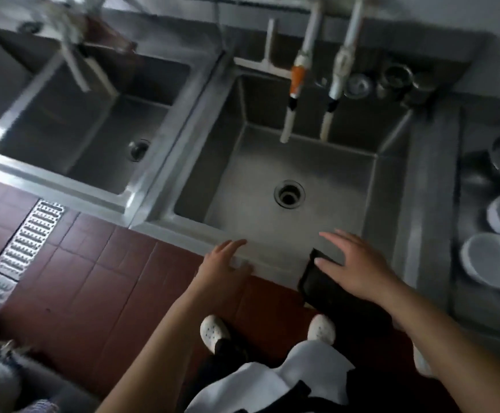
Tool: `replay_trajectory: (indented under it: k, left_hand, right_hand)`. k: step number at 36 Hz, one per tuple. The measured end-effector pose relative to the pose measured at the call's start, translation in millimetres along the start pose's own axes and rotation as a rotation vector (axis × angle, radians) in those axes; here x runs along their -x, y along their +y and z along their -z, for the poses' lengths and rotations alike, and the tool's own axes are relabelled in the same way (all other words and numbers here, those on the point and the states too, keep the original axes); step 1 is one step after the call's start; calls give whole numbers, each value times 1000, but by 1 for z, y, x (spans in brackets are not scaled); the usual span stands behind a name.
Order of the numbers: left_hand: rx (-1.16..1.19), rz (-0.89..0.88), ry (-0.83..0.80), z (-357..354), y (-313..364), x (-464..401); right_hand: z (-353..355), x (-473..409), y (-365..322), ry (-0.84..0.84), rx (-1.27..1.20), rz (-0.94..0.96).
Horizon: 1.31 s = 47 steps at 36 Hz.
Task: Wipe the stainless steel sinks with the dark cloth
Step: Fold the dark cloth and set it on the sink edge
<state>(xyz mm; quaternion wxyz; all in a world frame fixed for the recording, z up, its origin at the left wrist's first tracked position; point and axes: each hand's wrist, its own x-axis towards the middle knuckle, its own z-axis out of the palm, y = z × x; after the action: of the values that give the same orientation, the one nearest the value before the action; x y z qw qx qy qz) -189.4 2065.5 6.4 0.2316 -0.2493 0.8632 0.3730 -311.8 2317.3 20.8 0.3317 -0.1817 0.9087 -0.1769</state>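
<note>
Spreading our right hand flat, fingers splayed and gripping nothing, we hover over the dark cloth, which hangs draped across the front rim of the near sink; whether the palm touches the cloth we cannot tell. Our left hand rests on that same rim, fingers loose and released. We judge the wiping has not begun: both the near sink and the left sink look bare, cloth untouched inside either. Next we need to close the right fingers on the cloth, lift it clear of the rim and carry it down toward the drain
</note>
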Motion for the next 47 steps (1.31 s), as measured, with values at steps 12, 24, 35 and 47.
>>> replay_trajectory:
  k: [12,24,35,47]
  left_hand:
    - [59,155,615,166,-201,101]
    - [357,426,734,246,-367,118]
    - [367,682,735,407,-526,75]
    - [624,760,843,593,-667,57]
  right_hand:
    - [-102,-12,-350,58,131,542]
    - [-182,-82,-518,-104,215,575]
    - [-253,-248,-761,-201,392,631]
    - [-319,-347,-1039,-303,431,881]
